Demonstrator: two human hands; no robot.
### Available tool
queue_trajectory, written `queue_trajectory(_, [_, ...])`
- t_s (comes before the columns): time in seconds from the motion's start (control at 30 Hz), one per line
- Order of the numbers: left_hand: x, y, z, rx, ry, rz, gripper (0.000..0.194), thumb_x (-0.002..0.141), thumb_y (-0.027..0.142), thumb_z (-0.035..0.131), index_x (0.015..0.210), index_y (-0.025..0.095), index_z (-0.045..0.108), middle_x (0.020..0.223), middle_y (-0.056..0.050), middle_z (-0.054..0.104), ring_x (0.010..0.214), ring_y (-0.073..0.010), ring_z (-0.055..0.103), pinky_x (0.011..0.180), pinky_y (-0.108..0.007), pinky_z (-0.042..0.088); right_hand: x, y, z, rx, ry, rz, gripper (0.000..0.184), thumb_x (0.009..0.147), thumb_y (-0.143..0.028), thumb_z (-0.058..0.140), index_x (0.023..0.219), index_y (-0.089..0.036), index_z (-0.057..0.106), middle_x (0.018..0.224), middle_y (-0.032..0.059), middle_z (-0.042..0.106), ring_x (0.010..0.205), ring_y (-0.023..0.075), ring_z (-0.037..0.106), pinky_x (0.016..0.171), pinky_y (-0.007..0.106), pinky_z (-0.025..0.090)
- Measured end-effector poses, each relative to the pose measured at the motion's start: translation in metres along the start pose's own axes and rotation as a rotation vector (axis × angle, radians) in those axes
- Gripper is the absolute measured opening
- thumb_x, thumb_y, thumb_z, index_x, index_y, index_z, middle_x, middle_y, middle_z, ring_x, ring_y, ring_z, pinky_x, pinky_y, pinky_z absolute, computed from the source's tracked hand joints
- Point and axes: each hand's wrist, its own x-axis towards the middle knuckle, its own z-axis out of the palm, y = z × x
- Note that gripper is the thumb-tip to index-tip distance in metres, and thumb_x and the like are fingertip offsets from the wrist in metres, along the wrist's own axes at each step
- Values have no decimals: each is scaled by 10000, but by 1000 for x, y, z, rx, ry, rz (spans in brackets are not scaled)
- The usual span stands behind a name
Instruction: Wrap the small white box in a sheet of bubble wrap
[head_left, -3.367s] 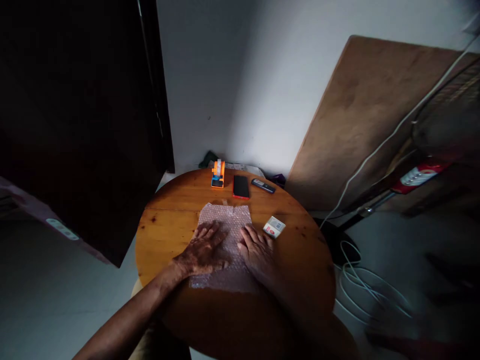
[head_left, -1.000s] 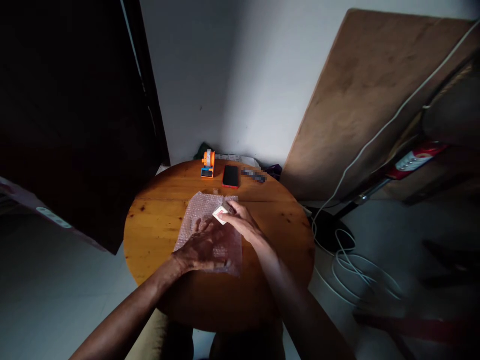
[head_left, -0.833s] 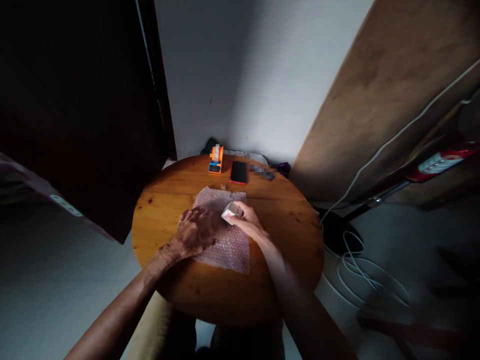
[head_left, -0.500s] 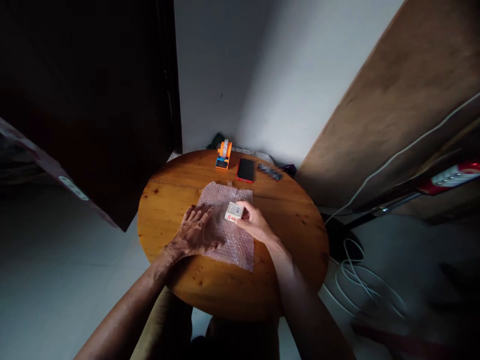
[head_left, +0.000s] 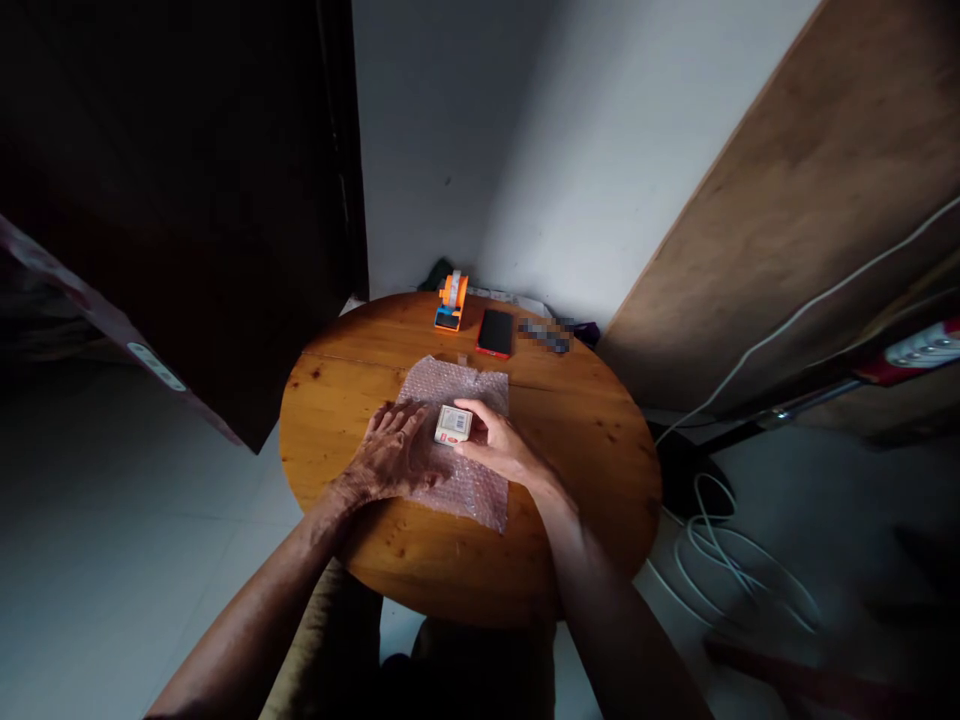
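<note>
A sheet of clear bubble wrap (head_left: pixel 480 495) lies spread on the round wooden table. On its middle is a small cream box (head_left: pixel 454 421) with a dark printed frame, a barcode and a red mark. My right hand (head_left: pixel 499 442) grips the box from the right, thumb on the near side and fingers on the far side. My left hand (head_left: pixel 390 455) rests flat on the left part of the bubble wrap, fingers spread, just left of the box. The box's right end is partly hidden by my right hand.
Toward the back of the table (head_left: pixel 600 430) stand an orange tape dispenser (head_left: pixel 451 300) and a red-edged phone (head_left: pixel 495 333). A blurred-out dark item (head_left: pixel 546 335) lies right of the phone. White cable (head_left: pixel 720 545) coils on the floor at right.
My right hand has brought the box a little left and set it down on the bubble wrap. My left hand stays flat in about the same spot. The view has shifted slightly.
</note>
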Motion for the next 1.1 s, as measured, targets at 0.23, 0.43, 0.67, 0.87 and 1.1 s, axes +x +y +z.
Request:
queue_trajectory(0.23, [-1, 1, -3, 3, 3, 15, 1007, 709, 645, 701, 1518, 185, 316, 1530, -173, 415, 1452, -356, 314, 1220, -547, 190, 3, 5, 2, 80, -29, -12, 472, 707, -108, 647, 1162, -225, 602, 994, 15, 710, 901, 184, 680, 837, 338, 564])
queue_trajectory(0.43, [0, 4, -4, 30, -1, -7, 989, 704, 590, 720, 1508, 169, 328, 1510, -187, 437, 1447, -366, 325, 1216, -576, 187, 6, 11, 3, 103, -39, -37, 445, 708, -158, 676, 1143, -227, 614, 999, 13, 716, 913, 192, 677, 845, 351, 555])
queue_trajectory(0.67, [0, 8, -12, 14, -49, -36, 937, 758, 571, 686, 1510, 136, 334, 1560, -191, 372, 1473, -360, 280, 1220, -556, 197, 4, 9, 0, 86, -41, -38, 530, 677, -136, 705, 1190, -220, 600, 1051, 32, 709, 960, 211, 675, 902, 376, 541])
queue_trajectory(0.87, [-34, 16, -40, 7, 33, 30, 564, 859, 421, 639, 1359, 180, 542, 1394, -136, 572, 1400, -329, 396, 1163, -535, 320, -3, -10, -9, 101, -65, 38, 635, 692, -104, 686, 1296, -239, 544, 1114, 57, 698, 1006, 226, 677, 942, 417, 543])
queue_trajectory(1.1, [-61, 33, -45, 102, -73, 133, 341, 826, 269, 646, 1165, 254, 667, 1331, -71, 623, 1385, -323, 418, 1186, -594, 243, -3, -13, -9, 48, -48, 24, 604, 686, -78, 685, 1256, -230, 552, 1107, 59, 696, 1021, 233, 673, 968, 442, 529])
